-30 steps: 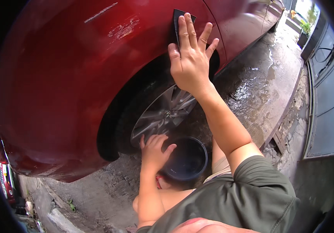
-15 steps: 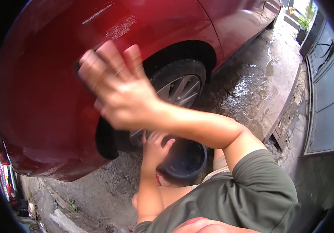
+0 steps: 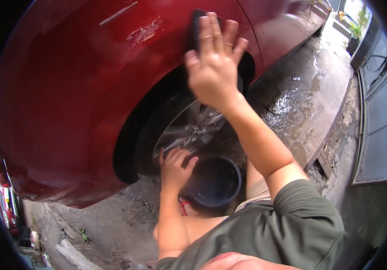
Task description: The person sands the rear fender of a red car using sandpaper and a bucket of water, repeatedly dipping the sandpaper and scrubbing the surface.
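Pressed to the red car's fender (image 3: 81,90) above the wheel arch is a dark pad (image 3: 196,28), its kind blurred. My right hand (image 3: 213,74) lies over it, fingers stretched out along it, most of the pad hidden beneath them. Lower down, my left hand (image 3: 175,168) is empty with thumb and fingers apart, its fingertips at the lower edge of the spoked wheel (image 3: 195,130). Pale scuff marks (image 3: 145,30) show on the fender, left of the pad.
A round black basin (image 3: 229,182) stands on the ground between my legs and the wheel. Wet concrete (image 3: 288,99) runs along the car's side. A grey metal gate (image 3: 382,108) is at the right, with a potted plant (image 3: 355,33) farther back.
My right hand has swept the dark pad rightward and up across the fender, from left of the wheel arch to above it. My left hand has shifted only slightly.
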Available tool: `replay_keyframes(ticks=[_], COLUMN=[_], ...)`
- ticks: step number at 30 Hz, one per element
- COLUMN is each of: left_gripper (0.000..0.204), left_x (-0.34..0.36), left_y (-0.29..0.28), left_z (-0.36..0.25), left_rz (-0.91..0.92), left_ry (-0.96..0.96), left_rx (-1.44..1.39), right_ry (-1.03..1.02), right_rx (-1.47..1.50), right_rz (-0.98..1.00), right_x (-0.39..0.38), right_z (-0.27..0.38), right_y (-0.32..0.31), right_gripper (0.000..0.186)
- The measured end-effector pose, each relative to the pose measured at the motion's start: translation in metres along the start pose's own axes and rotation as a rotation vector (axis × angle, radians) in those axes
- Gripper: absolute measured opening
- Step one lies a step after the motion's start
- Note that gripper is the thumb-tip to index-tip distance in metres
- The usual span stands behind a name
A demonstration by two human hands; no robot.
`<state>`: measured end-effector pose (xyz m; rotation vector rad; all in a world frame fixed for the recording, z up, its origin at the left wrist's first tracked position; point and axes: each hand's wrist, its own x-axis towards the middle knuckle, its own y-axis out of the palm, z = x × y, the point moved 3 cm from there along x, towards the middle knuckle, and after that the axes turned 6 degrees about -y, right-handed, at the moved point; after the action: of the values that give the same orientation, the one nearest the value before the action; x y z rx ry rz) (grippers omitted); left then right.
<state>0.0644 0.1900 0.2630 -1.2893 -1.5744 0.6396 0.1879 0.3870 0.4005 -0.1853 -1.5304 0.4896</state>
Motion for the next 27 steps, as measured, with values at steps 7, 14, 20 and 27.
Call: replay_keyframes(ticks=[7,14,20,27], left_gripper=[0.014,0.013,0.071,0.09], left_x=[0.006,0.018,0.138,0.141], left_y=[0.005,-0.087,-0.151,-0.171], left_z=[0.001,-0.036,-0.111,-0.085], left_rz=[-0.14,-0.572,-0.386,-0.439], left_ry=[0.149,0.379,0.482,0.316], left_rx=[-0.07,0.202,0.641,0.868], right_ry=[-0.368,0.669,0.608,-0.323], right_rx=[1.045,2.199,1.731,1.211], right_rz=[-0.018,0.35,0.407,-0.102], right_x=[0.001,-0.082,-0.102,0.097], right_z=[0.06,-0.1,-0.108,-0.103], right_y=[-0.114,-0.068,-0.049,-0.052], right_gripper=[0.076,0.066,0.017,0.021])
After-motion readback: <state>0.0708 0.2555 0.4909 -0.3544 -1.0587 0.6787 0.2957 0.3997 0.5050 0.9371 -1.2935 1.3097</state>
